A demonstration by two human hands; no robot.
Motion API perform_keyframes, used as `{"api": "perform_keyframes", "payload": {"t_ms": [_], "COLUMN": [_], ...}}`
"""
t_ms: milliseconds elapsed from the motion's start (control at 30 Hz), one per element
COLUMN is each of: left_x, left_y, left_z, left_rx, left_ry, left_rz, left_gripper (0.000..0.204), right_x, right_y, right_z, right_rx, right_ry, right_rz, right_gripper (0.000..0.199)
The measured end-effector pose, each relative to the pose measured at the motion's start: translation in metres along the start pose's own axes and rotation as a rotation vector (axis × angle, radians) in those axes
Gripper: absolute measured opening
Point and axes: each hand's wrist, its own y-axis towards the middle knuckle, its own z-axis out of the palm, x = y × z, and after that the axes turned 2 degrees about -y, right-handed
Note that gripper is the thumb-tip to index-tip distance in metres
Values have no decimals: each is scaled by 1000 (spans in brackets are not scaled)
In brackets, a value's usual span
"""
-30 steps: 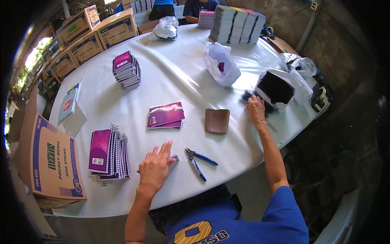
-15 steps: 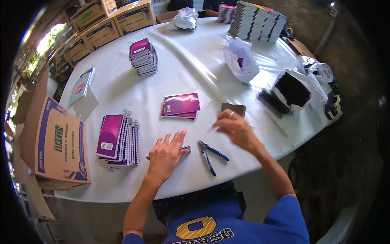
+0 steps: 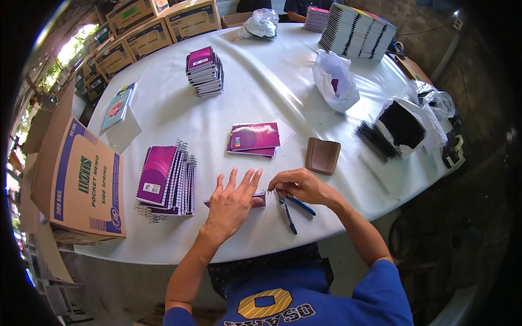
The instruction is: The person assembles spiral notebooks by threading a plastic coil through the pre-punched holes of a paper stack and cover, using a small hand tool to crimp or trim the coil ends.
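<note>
My left hand [image 3: 229, 205] lies over a small purple notebook [image 3: 260, 201] near the table's front edge, its fingers spread and pressing it down. At the notebook's right end, my right hand [image 3: 302, 185] pinches a thin wire coil [image 3: 269, 191], mostly hidden by the fingers. Just below that hand lie blue-handled cutting pliers [image 3: 300, 206], their jaws partly covered. Beyond my hands are a few purple notebooks [image 3: 254, 136] in a low pile, with a loose white punched sheet. A shallow brown tray [image 3: 323, 156] sits to the right of them.
Coil-bound purple notebooks [image 3: 157, 176] stack at left beside an open carton [image 3: 87, 185]. Another notebook stack [image 3: 205, 70] stands farther back. At right, loose black coils [image 3: 374, 141] lie by a bag of coils [image 3: 402, 124]; a white plastic bag [image 3: 334, 81] stands behind.
My right hand has come down and left, from near the brown tray to the notebook's right end, with the coil in its fingers. My left hand stays on the notebook. The view has shifted slightly.
</note>
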Motion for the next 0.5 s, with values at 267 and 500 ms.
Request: {"api": "perform_keyframes", "payload": {"t_ms": [267,500], "left_x": [5,6], "left_y": [3,6], "left_z": [2,2], "left_rx": [40,51], "left_ry": [-62,-85], "left_rz": [-42,-74], "left_gripper": [62,58], "right_x": [2,-8], "right_y": [8,14], "right_z": [-13,-13], "right_rx": [227,196], "right_ry": [1,-66], "right_rz": [127,-32], "right_gripper": [22,18]}}
